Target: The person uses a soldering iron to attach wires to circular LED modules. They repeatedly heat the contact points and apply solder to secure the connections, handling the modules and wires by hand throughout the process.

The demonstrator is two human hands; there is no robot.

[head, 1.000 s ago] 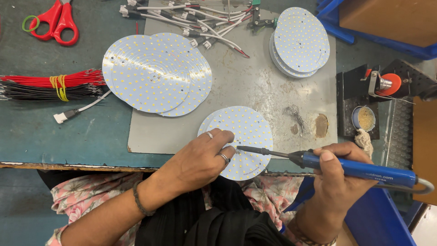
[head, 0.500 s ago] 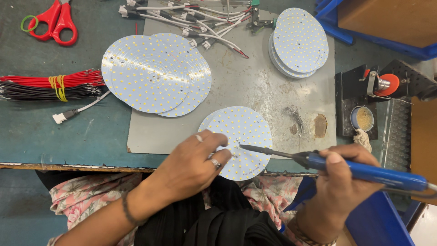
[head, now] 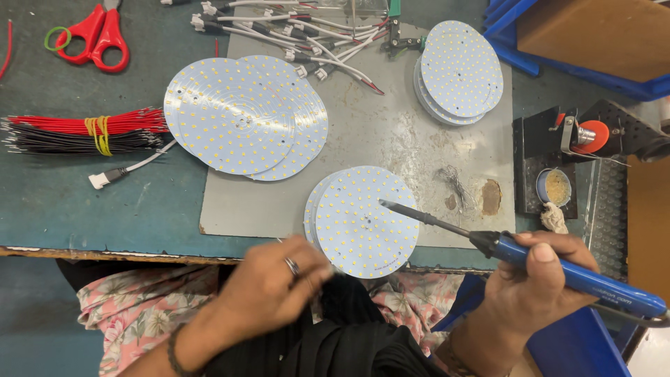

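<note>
Soldering iron (head: pixel 558 269), blue handle, sits in my right hand (head: pixel 534 286), fist wrapped tight around the grip at lower right of frame; its dark tip hangs over the upper right edge of the round LED board (head: pixel 364 220) at lower centre, whether touching I can't tell. That board tops a small stack at the near edge of the grey mat (head: pixel 391 132). Change since a second ago: my left hand (head: pixel 276 286) was resting on the board's left rim, now it's off it and pulled down below the table edge, lower centre-left, blurred, fingers curled together, maybe pinching something thin; can't tell what. So the board lies unheld, and the iron has shifted little.

Mid frame, right: iron stand (head: pixel 579 136) with an orange part, a small round tin (head: pixel 556 187) of yellowish stuff beside it, a wad of wire (head: pixel 453 185) on the mat.

Further up: fanned LED boards (head: pixel 241 115) left of centre, another stack (head: pixel 460 70) upper right, bundle of red and black wires (head: pixel 77 131) at left, white connector leads (head: pixel 307 31) top centre, red scissors (head: pixel 98 38) upper left.
</note>
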